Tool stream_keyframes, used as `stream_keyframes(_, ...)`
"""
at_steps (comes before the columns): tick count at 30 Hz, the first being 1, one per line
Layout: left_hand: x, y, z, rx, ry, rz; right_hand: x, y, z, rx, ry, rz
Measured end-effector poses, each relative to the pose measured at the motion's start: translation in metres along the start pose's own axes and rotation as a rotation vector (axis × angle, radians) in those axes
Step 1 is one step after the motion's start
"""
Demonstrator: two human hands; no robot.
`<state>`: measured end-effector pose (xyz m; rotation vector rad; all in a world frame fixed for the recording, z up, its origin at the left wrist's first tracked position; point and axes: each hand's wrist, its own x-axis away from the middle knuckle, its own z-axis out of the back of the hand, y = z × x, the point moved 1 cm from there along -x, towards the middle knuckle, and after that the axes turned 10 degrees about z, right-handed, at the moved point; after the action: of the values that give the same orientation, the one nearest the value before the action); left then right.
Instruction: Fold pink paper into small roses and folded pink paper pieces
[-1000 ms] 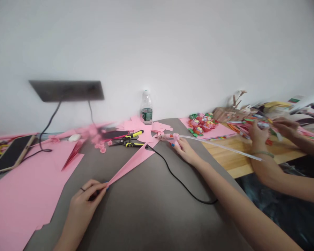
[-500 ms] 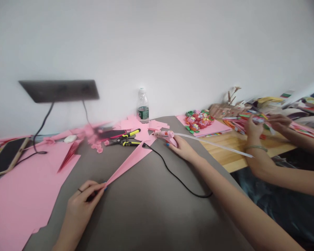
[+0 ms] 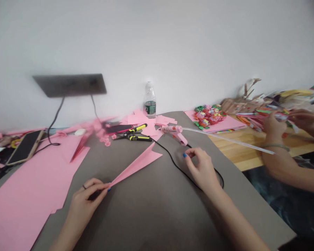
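Between thumb and fingers, my left hand pinches the narrow tip of a folded pink paper, whose wide end points away to the right. My right hand is empty, thumb and fingers apart and curved, over the grey table. Just beyond it a pink glue gun lies on the table, a long clear glue stick sticking out of its back toward the right. The gun's black cord loops past my right hand. Yellow-and-black pruning shears rest left of the gun.
Large pink sheets and a phone lie on the left. A water bottle stands against the wall. Colourful paper flowers sit at the back right. A co-worker's hands handle something small over the wooden table.
My right hand has let go of the glue gun and drawn back toward me. The gun stays on the table. My left hand keeps its pinch on the paper. The view has shifted slightly.
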<state>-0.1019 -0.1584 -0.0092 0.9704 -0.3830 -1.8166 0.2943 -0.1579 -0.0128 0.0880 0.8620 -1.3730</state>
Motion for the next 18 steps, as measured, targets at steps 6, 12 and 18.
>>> stream_keyframes(6,0.0,0.003,0.002,0.033,-0.085,-0.041,-0.019,-0.076,-0.004,-0.163,-0.283,0.477)
stream_keyframes(12,0.003,-0.002,-0.005,0.024,-0.112,-0.04,-0.025,-0.098,-0.032,-0.218,-0.564,0.674)
stream_keyframes(18,0.006,-0.006,-0.008,-0.036,-0.149,-0.103,-0.016,-0.099,-0.038,-0.262,-0.621,0.687)
